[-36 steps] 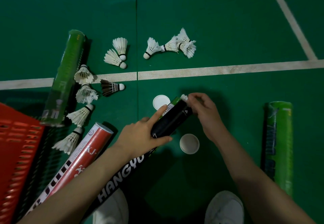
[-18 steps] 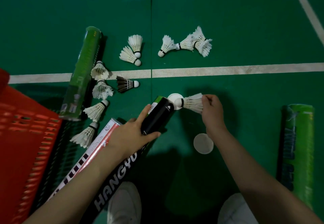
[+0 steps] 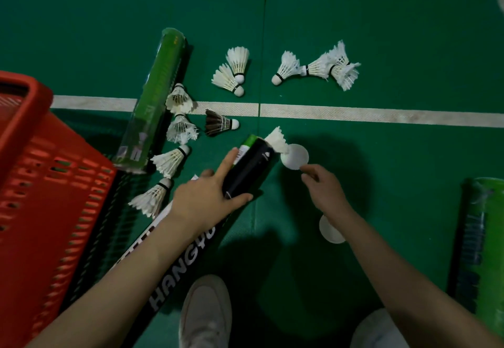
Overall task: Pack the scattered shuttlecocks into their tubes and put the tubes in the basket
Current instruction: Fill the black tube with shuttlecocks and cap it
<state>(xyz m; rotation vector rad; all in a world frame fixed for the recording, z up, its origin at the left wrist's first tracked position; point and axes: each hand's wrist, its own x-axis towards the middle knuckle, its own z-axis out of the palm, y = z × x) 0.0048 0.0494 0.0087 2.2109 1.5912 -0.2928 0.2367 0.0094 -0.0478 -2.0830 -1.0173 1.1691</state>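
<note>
My left hand [image 3: 210,197] grips a black shuttlecock tube [image 3: 252,165] that slants up to the right, with my forefinger lying along it. A white shuttlecock [image 3: 276,139] sits at the tube's open mouth; whether it is partly inside cannot be told. My right hand [image 3: 324,189] hovers just right of the tube with loosely curled fingers and holds nothing, its fingertips beside a white cap [image 3: 296,156] on the floor. Several white shuttlecocks [image 3: 286,68] and one dark shuttlecock [image 3: 218,126] lie scattered on the green floor beyond. The red basket [image 3: 41,184] stands at the left.
A green tube [image 3: 158,102] lies beside the basket, another green tube [image 3: 488,238] at the far right. A red-and-white tube [image 3: 161,222] lies under my left forearm. A second white cap [image 3: 331,230] rests by my right wrist. My shoes [image 3: 204,312] are at the bottom.
My right hand brought a shuttlecock to the tube's mouth, let go of it and drew back down to the right. The left hand kept holding the tube.
</note>
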